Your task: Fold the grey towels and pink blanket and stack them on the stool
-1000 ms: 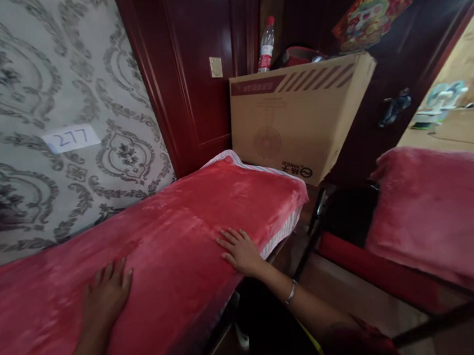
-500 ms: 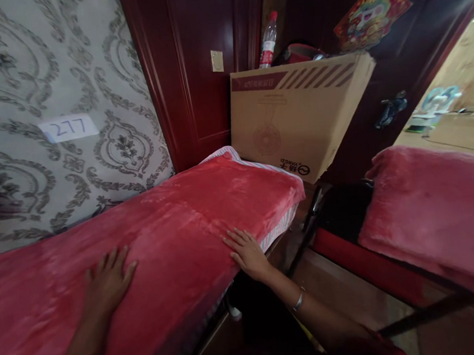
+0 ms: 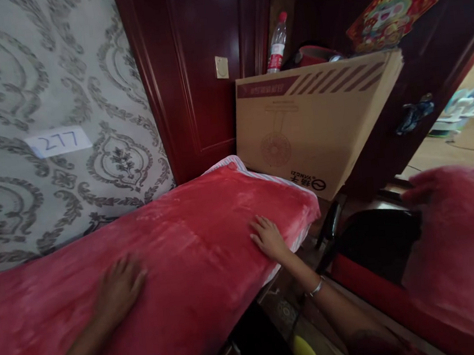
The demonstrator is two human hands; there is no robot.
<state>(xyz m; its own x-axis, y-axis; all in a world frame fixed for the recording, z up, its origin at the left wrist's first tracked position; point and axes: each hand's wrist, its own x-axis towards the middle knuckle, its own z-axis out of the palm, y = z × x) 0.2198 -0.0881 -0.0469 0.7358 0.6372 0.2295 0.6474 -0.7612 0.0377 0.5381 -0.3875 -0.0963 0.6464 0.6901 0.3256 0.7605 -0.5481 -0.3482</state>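
Note:
A red plush blanket (image 3: 192, 233) lies spread over a long, narrow surface beside the wall. Its far end shows a striped cloth edge (image 3: 292, 180) beneath. My left hand (image 3: 119, 286) rests flat on the blanket at left centre, fingers stretched out and slightly blurred. Further right, my right hand (image 3: 270, 237) lies palm down near the blanket's right side, fingers spread. Neither hand holds anything. A bracelet (image 3: 316, 286) circles my right wrist.
A large cardboard box (image 3: 300, 131) stands past the blanket's far end, with a red-capped bottle (image 3: 277, 43) on top. At right, pink-red plush cloth (image 3: 464, 244) covers part of a black chair (image 3: 379, 241). A patterned wall (image 3: 125, 161) borders the left side.
My right hand has slid further along the blanket, toward its far end. My left hand has shifted a little to the right. The view has tilted and moved slightly.

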